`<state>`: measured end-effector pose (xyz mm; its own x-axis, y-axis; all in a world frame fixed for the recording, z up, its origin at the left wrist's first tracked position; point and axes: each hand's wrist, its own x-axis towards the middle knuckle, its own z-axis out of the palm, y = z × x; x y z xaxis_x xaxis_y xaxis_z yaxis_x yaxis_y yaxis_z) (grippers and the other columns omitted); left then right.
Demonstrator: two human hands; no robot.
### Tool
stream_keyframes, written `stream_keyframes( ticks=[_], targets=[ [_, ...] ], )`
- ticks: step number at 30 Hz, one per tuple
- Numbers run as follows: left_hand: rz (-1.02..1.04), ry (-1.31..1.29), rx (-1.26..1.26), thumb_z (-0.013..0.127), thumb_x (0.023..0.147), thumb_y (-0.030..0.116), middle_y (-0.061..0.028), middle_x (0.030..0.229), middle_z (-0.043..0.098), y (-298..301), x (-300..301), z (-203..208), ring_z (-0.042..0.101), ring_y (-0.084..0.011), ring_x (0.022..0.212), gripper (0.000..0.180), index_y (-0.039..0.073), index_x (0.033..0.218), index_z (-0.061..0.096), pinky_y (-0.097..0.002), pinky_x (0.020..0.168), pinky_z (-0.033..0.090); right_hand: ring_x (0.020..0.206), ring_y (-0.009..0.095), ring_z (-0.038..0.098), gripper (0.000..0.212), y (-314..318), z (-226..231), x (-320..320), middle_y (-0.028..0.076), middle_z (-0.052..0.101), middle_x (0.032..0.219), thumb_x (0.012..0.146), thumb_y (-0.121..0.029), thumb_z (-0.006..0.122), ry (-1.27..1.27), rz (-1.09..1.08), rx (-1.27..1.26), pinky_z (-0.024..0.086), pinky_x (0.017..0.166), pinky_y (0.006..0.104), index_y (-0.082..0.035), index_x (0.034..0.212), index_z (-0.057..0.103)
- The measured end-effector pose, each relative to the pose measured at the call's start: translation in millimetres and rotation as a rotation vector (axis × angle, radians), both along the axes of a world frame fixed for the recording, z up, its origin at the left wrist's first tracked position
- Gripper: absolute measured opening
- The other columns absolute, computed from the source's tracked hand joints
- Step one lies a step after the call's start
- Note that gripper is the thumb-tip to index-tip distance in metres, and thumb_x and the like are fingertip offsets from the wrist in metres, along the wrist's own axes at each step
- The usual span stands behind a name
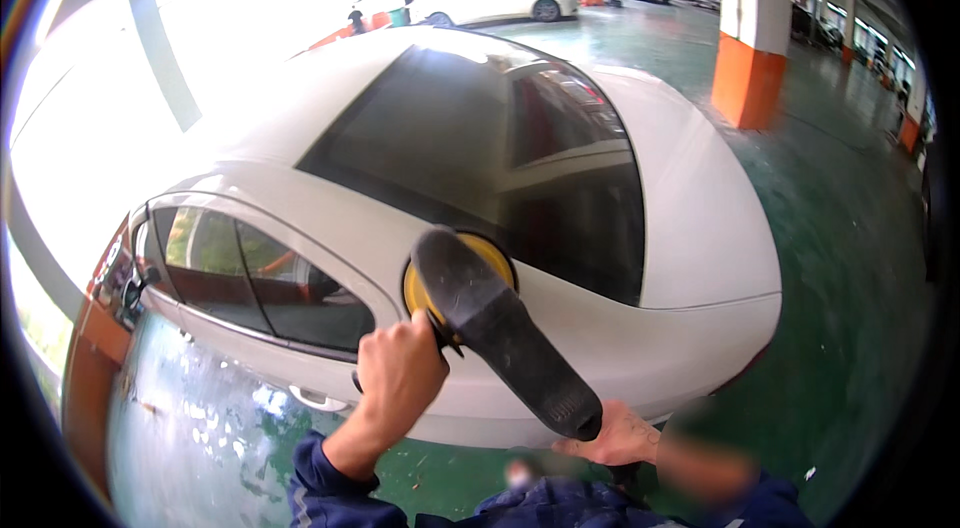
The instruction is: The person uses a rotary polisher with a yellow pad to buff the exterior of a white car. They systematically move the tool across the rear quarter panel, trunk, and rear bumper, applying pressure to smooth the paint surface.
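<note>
A black car polisher [495, 328] with a round yellow pad [490, 256] lies over the rear pillar of a white car [545, 313], just beside the rear window [480, 148]. The pad appears to rest against the paint, though its underside is hidden. My left hand [402, 363] is closed around the polisher's side handle, of which only a small part shows. At the back end of the tool's long body, my right hand [612, 436] grips from below, its fingers partly hidden by the housing.
An orange and white pillar [752, 78] stands beyond the car's rear, on a green floor [840, 228]. Farther back another white car [500, 0] is parked. The side windows [255, 273] lie left of my left hand.
</note>
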<state>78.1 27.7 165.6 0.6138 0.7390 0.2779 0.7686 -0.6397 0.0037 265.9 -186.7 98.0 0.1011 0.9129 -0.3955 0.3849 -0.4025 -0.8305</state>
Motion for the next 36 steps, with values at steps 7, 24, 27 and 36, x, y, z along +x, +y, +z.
stream_keyframes(
  ticks=[7, 24, 27, 36],
  targets=[
    [-0.131, 0.025, -0.196, 0.071, 0.078, 0.016, -0.0171, 0.068, 0.068, -73, 34, -74, 0.069, -0.0379, 0.064, 0.018, 0.004, 0.087, 0.061, -0.0476, 0.061, 0.054, 0.097, 0.023, 0.068, 0.045, -81, -74, 25, 0.016, 0.073, 0.102, 0.081, -0.033, 0.080, 0.053, -0.197, 0.002, 0.051, 0.090, 0.0353, -0.003, 0.112, 0.068],
    [-0.163, -0.052, -0.145, 0.063, 0.083, 0.016, -0.0187, 0.072, 0.069, -30, 0, -73, 0.069, -0.0393, 0.065, 0.011, 0.005, 0.085, 0.062, -0.0496, 0.060, 0.056, 0.103, 0.038, 0.070, 0.045, -40, -94, -19, 0.022, 0.073, 0.105, 0.080, -0.033, 0.079, -0.097, -0.241, 0.174, 0.055, 0.087, 0.0411, -0.004, 0.112, 0.070],
    [-0.091, -0.212, 0.093, 0.070, 0.078, 0.019, -0.0176, 0.068, 0.068, 48, -52, -44, 0.069, -0.0400, 0.066, 0.013, 0.007, 0.077, 0.066, -0.0466, 0.061, 0.056, 0.110, 0.040, 0.066, 0.051, 43, -36, -54, 0.023, 0.071, 0.112, 0.081, -0.033, 0.076, -0.059, -0.123, 0.152, 0.052, 0.092, 0.0425, -0.005, 0.122, 0.065],
    [0.290, -0.317, 0.337, 0.074, 0.072, 0.019, -0.0257, 0.087, 0.070, 233, -182, 66, 0.068, -0.0467, 0.087, 0.023, -0.001, 0.084, 0.073, -0.0521, 0.081, 0.055, 0.100, 0.040, 0.070, 0.055, 235, 91, -141, 0.027, 0.072, 0.097, 0.087, -0.046, 0.072, -0.104, 0.223, 0.313, 0.054, 0.086, 0.0449, 0.008, 0.095, 0.072]
  ],
)
